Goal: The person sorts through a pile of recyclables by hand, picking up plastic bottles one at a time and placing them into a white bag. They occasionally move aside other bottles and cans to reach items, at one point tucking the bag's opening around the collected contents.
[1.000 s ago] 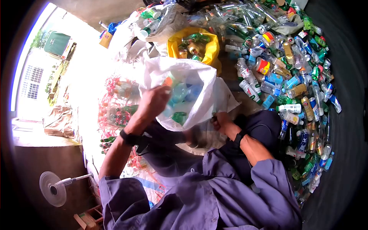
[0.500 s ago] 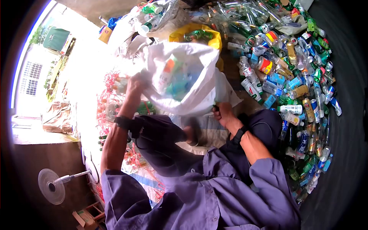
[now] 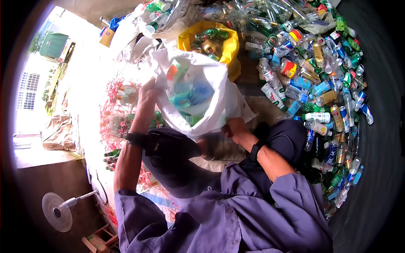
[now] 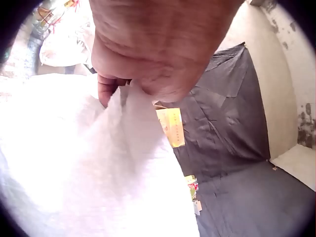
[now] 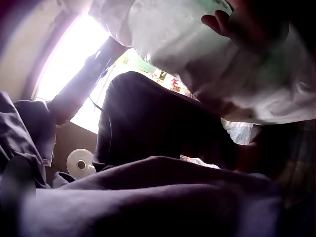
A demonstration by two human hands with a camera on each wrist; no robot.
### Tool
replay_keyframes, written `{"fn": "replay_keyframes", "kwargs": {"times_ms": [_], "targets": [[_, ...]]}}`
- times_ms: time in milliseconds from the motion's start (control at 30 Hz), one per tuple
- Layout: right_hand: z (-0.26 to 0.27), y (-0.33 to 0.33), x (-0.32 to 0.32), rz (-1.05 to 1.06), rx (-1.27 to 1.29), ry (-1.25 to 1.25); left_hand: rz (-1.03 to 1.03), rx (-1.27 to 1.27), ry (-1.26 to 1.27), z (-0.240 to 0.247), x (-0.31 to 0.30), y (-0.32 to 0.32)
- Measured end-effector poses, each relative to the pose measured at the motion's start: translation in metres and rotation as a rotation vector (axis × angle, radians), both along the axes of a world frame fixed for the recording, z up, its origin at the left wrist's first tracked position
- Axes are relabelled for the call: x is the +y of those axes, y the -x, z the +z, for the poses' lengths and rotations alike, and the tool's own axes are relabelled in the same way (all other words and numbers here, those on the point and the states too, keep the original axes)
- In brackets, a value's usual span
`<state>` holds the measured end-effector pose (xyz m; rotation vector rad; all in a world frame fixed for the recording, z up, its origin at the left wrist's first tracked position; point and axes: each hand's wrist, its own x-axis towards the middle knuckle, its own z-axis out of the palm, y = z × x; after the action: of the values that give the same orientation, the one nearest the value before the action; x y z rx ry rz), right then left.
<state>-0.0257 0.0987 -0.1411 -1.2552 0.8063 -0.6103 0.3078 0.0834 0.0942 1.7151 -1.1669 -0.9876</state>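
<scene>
Sack (image 3: 213,120) mouth narrower vs. prev.

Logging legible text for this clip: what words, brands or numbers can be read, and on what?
Nothing can be read.
Too small: labels on the bottles and cans.
Blurred: yellow paper on the dark sheet.
No print seen: white sack, gripped by the left hand and right hand.

legible text: none | bottles (image 3: 321,98): labels too small to read

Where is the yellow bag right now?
In the head view the yellow bag sits top centre, just behind the white sack, with the heap of bottles and cans on its right.
</scene>
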Motion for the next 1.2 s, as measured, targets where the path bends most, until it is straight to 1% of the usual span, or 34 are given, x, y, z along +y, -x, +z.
{"fn": "replay_keyframes", "kwargs": {"times_ms": [33, 67, 100, 167, 200, 233, 267, 300, 333, 367, 400, 433, 500, 567, 600, 633, 700, 733, 767, 833, 900, 933, 967, 1033, 1067, 1100, 1167, 1200], "targets": [[-0.002, -0.001, 0.0, 0.0, -0.003, -0.005, 0.019, 0.013, 0.092, 0.0, 0.002, 0.002], [0.049, -0.003, -0.007, -0.155, -0.011, -0.445, 0.038, 0.026, 0.186, 0.0, 0.004, 0.003], [0.08, -0.005, -0.012, -0.308, -0.017, -0.881, 0.039, 0.024, 0.189, 0.003, 0.006, 0.003], [0.083, -0.006, -0.011, -0.295, -0.027, -0.82, 0.085, 0.236, 0.103, 0.008, 0.007, 0.003], [0.083, -0.003, -0.01, -0.294, -0.033, -0.765, 0.082, 0.158, 0.055, 0.015, 0.007, 0.009], [0.067, -0.004, -0.008, -0.147, 0.083, -0.491, 0.11, 0.109, 0.035, 0.021, 0.011, 0.02], [0.077, -0.006, -0.009, -0.014, 0.212, -0.219, 0.1, 0.091, -0.001, 0.022, 0.012, 0.024], [0.087, -0.006, -0.008, -0.24, 0.062, -0.639, 0.08, 0.08, -0.038, 0.021, 0.013, 0.023], [0.063, -0.009, -0.004, -0.275, -0.05, -0.695, 0.096, 0.078, -0.009, 0.021, 0.016, 0.032], [0.075, -0.012, -0.005, -0.323, 0.043, -0.685, 0.109, 0.076, 0.021, 0.022, 0.019, 0.042], [0.068, -0.01, -0.007, -0.178, 0.179, -0.561, 0.144, 0.098, 0.029, 0.025, 0.022, 0.05], [0.091, -0.013, -0.006, -0.346, 0.092, -0.75, 0.182, 0.116, 0.032, 0.025, 0.026, 0.055], [0.095, -0.012, -0.004, -0.317, 0.084, -0.71, 0.253, 0.159, 0.065, 0.007, 0.033, 0.036], [0.107, -0.008, -0.002, -0.349, 0.043, -0.7, 0.089, -0.037, 0.071, -0.008, 0.03, 0.006], [0.109, -0.008, -0.002, -0.373, 0.043, -0.701, 0.042, -0.145, 0.137, 0.001, 0.032, 0.016], [0.11, -0.008, -0.001, -0.394, 0.036, -0.712, -0.029, -0.004, 0.001, 0.005, 0.032, -0.001], [0.112, -0.01, 0.004, -0.431, 0.03, -0.726, 0.077, 0.193, -0.044, 0.018, 0.029, 0.012], [0.114, -0.012, 0.007, -0.474, 0.041, -0.683, 0.087, 0.123, 0.004, 0.019, 0.031, 0.015], [0.113, -0.015, 0.011, -0.515, 0.053, -0.642, 0.116, 0.139, 0.049, 0.027, 0.031, 0.03], [0.106, -0.023, 0.018, -0.544, 0.059, -0.632, 0.169, 0.205, 0.072, 0.019, 0.029, 0.031], [0.096, -0.032, 0.025, -0.486, -0.027, -0.635, 0.069, 0.22, -0.051, -0.016, 0.025, -0.013], [0.093, -0.037, 0.028, -0.443, -0.051, -0.704, 0.045, 0.318, -0.081, -0.024, 0.024, -0.017], [0.094, -0.04, 0.029, -0.45, -0.054, -0.707, 0.038, 0.317, -0.085, -0.022, 0.025, -0.015], [0.096, -0.048, 0.033, -0.443, -0.063, -0.754, 0.111, 0.228, -0.136, -0.016, 0.028, -0.013], [0.116, -0.037, 0.029, -0.353, 0.053, -0.728, 0.153, 0.23, -0.108, -0.006, 0.03, 0.006], [0.12, -0.035, 0.028, -0.354, 0.054, -0.732, 0.153, 0.23, -0.113, 0.0, 0.032, 0.018], [0.131, -0.032, 0.024, -0.228, 0.087, -0.684, 0.154, 0.19, -0.076, 0.008, 0.034, 0.033], [0.159, -0.018, 0.025, -0.255, 0.046, -0.664, 0.078, 0.16, -0.113, 0.009, 0.035, 0.028]]}}
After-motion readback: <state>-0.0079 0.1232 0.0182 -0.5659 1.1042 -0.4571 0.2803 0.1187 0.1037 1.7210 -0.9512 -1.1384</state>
